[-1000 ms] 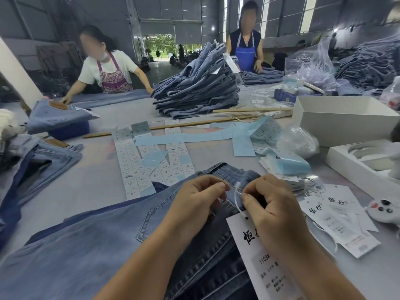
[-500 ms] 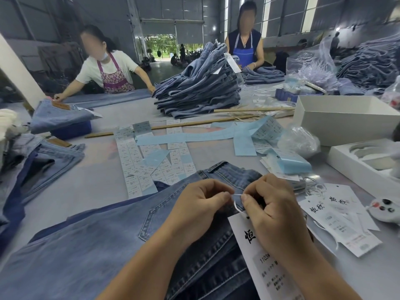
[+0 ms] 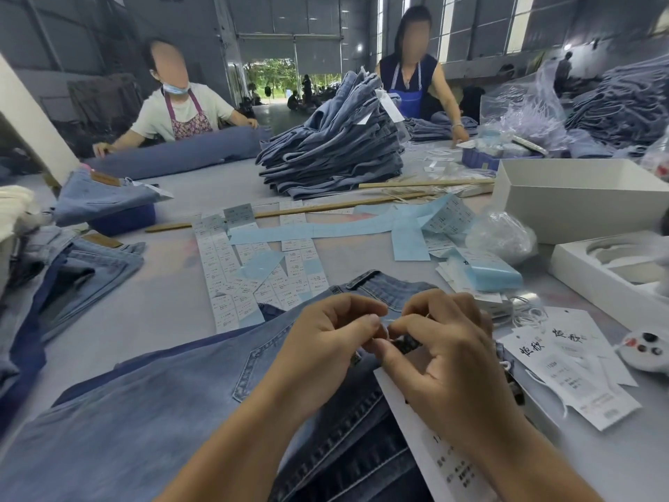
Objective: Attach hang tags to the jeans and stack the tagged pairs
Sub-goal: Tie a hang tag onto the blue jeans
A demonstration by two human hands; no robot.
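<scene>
Denim, pale blue, lies flat under both forearms: the jeans [image 3: 152,411] are spread waist-up so the waistband sits right at the fingertips. Left hand [image 3: 325,342] is curled, thumb and forefinger pinched together on something very small at the waistband, probably the tag's white string [image 3: 386,329]; the string itself is barely visible. Right hand [image 3: 438,353] is also curled, fingertips meeting the left hand's, gripping what looks like a dark belt loop or patch [image 3: 407,345]. Exactly what each finger holds is too small to tell.

The hang tag [image 3: 434,440] lies face up under the right wrist, trailing toward the body, which suggests it is already on the string and waiting for the loop to be closed. My reading: threading or fastening is in progress, not finished.

Just to the right of the right hand, loose tags [image 3: 564,360] lie fanned within easy reach. Beyond both hands, label sheets [image 3: 253,269] are laid out on the table [image 3: 159,313]. Farther off, a tall stack of jeans [image 3: 336,150] stands mid-table, likely finished pairs.
</scene>
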